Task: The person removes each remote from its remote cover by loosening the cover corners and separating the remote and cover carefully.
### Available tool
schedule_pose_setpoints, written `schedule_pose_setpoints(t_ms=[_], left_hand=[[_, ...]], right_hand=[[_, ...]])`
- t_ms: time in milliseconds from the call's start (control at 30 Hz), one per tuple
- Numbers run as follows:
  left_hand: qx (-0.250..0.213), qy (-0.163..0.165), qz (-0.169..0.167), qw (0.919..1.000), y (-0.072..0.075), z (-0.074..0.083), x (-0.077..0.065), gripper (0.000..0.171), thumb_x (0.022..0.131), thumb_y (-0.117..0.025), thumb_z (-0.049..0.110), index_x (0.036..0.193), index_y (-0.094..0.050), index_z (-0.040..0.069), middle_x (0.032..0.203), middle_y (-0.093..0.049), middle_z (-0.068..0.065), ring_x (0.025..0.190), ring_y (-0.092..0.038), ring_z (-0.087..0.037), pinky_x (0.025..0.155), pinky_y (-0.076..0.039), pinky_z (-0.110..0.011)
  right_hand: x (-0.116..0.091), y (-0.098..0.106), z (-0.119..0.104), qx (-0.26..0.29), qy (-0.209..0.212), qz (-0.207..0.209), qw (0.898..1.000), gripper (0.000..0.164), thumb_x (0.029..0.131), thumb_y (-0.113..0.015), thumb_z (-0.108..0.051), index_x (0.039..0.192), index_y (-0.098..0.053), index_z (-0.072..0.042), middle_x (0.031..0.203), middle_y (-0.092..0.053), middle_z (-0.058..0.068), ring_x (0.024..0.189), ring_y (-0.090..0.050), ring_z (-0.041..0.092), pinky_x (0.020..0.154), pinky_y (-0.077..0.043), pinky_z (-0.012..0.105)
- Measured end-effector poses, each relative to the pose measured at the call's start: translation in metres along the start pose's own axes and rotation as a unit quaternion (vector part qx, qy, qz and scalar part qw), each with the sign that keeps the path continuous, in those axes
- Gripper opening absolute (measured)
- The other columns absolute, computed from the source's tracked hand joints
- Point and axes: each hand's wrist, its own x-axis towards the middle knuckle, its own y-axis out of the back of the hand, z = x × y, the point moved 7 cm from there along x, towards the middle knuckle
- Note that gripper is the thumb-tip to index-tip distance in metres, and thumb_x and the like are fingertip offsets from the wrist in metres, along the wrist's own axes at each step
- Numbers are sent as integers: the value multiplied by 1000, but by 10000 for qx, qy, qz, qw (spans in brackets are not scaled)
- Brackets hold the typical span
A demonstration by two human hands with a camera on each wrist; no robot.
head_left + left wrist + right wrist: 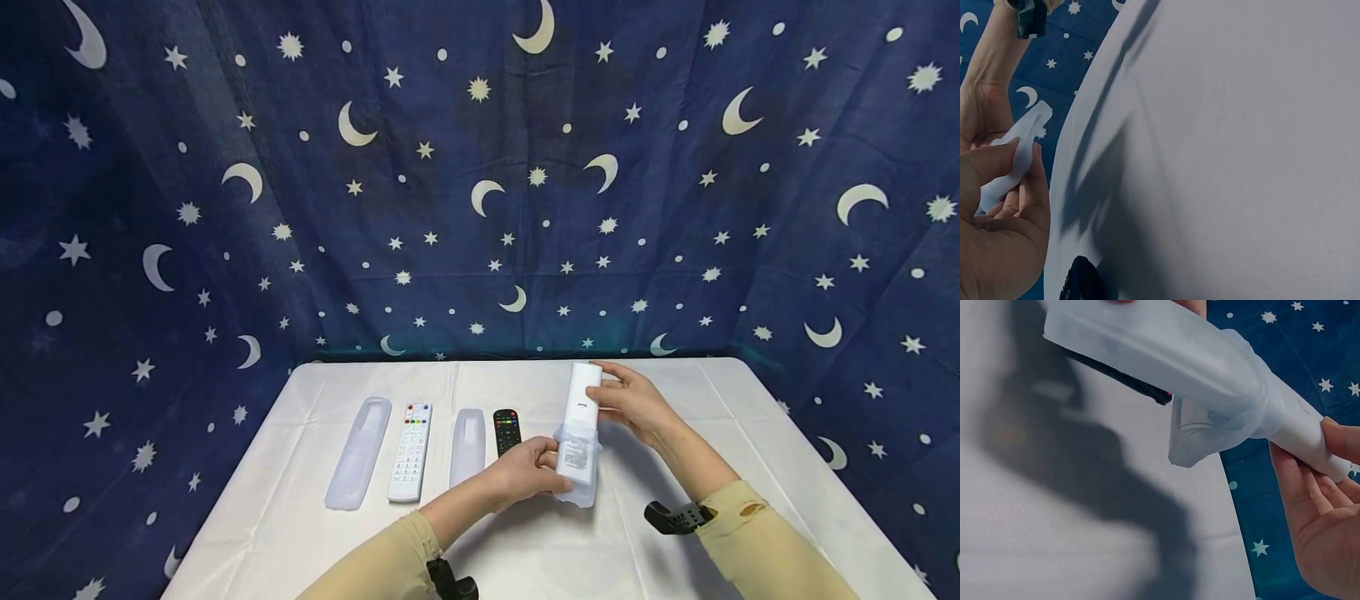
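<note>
A white remote control (582, 398) is held up over the table, its lower part inside a translucent silicone cover (581, 496). Its back faces up, and a printed label shows through the cover. My left hand (528, 471) grips the covered lower end, thumb on top. With thumb and fingers, my right hand (633, 404) holds the bare upper end from the right. In the right wrist view the cover (1166, 356) is bunched and folded back around the middle of the remote (1304, 434). The left wrist view catches the cover (1019, 162) between thumb and fingers.
On the white-clothed table (300, 475) lie a long translucent cover (358, 454), a white remote with coloured buttons (409, 454), a smaller cover (468, 446) and a black remote (507, 429) partly behind my left hand. A starry blue curtain (450, 208) hangs behind.
</note>
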Motion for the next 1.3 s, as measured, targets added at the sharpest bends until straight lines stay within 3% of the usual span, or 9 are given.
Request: schedule_pose_setpoints(t_ms=[300,600,867,1033,1200,1300], left_hand=[[-191,124,-241,9994,-3,-1,-2,76,85,-70,-12,152,-37,7,99,-71,-8,89,-67,-18,74,-56,-31],[-369,154,-657,9970,-11,-3,-6,81,84,-67,-15,153,-31,8,95,-71,-7,87,-67,-16,72,-54,-27],[-525,216,-858,9947,-16,-4,-9,78,87,-66,-16,151,-31,12,114,-71,-9,100,-66,-21,81,-55,-33],[-471,351,-588,9965,-12,-5,-10,80,86,-68,-14,153,-31,11,114,-67,-10,101,-66,-24,83,-56,-38],[-103,432,-17,9990,-2,-6,-7,67,88,-72,-2,147,-43,7,106,-67,-11,95,-68,-23,81,-57,-39],[-41,401,159,9991,3,-7,-4,61,89,-74,1,144,-48,7,103,-70,-10,94,-69,-22,84,-57,-39]], right_hand=[[5,-1,3,-343,-88,127,9993,71,95,-71,-5,156,-35,1,129,-62,23,95,-70,20,80,-60,37],[7,3,6,-350,-191,273,9988,68,94,-73,-5,153,-39,3,120,-66,17,91,-70,18,80,-60,39],[7,5,8,-322,-224,302,9988,68,93,-73,-5,152,-41,2,119,-67,15,90,-71,18,81,-60,39],[6,2,7,-271,-253,273,9989,69,94,-73,-5,153,-39,3,120,-68,15,90,-72,18,80,-60,37],[5,-2,7,-255,-220,249,9991,71,93,-73,-5,154,-37,1,125,-65,19,92,-72,19,79,-61,37],[4,-4,6,-293,-153,177,9993,73,94,-73,-7,157,-35,-2,131,-62,23,96,-71,20,82,-60,37]])
